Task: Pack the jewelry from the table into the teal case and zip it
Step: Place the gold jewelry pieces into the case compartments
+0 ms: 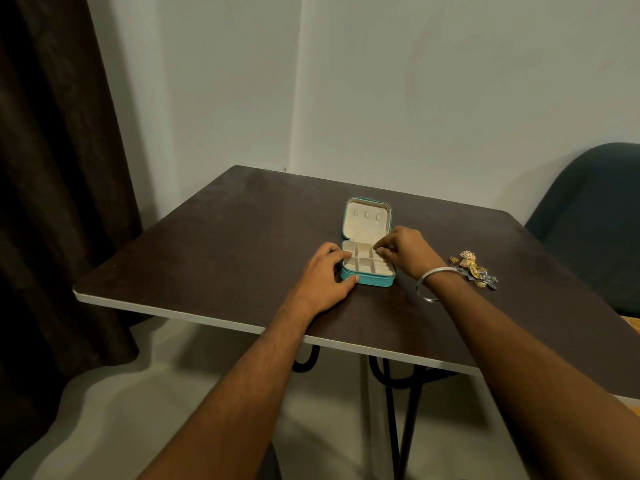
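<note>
Jewelry (473,269), a small tangled heap of gold, pink and grey pieces, lies on the dark table (214,244) at about three o'clock from the open teal case (367,263), near it but not touching. It looks light, slippery and snag-prone, best pinched one piece at a time. The left hand (325,279) rests spread against the case's left wall, steadying it; the right hand (405,251) hovers, fingertips bunched over the tray's right compartments, seemingly holding nothing.
</note>
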